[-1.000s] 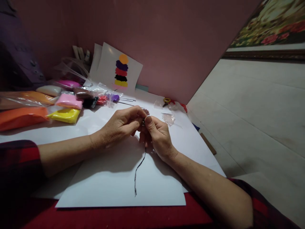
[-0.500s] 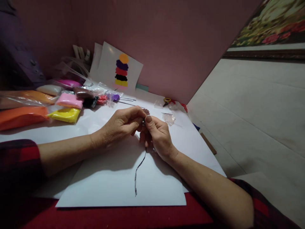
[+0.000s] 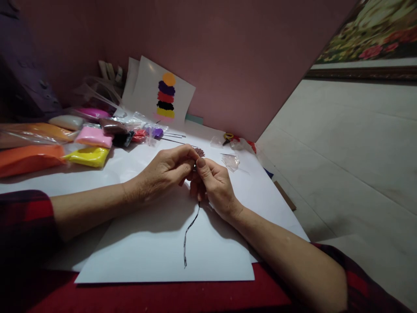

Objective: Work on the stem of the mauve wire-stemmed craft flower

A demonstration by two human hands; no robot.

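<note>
My left hand (image 3: 171,167) and my right hand (image 3: 215,180) meet over a white sheet of paper (image 3: 140,256). Their thumbs and fingertips are pressed together on a small brown fringed piece (image 3: 200,152), whose ridged edge sticks up above the fingers. Something small and dark, partly hidden, sits between the two thumbs. Out from under my right hand hangs a thin black cord (image 3: 185,243), its loose end over the paper. The fingers hide how the cord joins the fringed piece.
Plastic packets of coloured material, including a yellow one (image 3: 88,156) and an orange one (image 3: 31,160), crowd the left side. A card with stacked coloured shapes (image 3: 182,93) leans on the wall. Yellow-handled scissors (image 3: 228,137) and clear plastic scraps (image 3: 231,162) lie at the back right.
Both hands stay almost in place. The fingertips shift very slightly, and the dark bit between the thumbs is more covered now. The cord hangs much as before.
</note>
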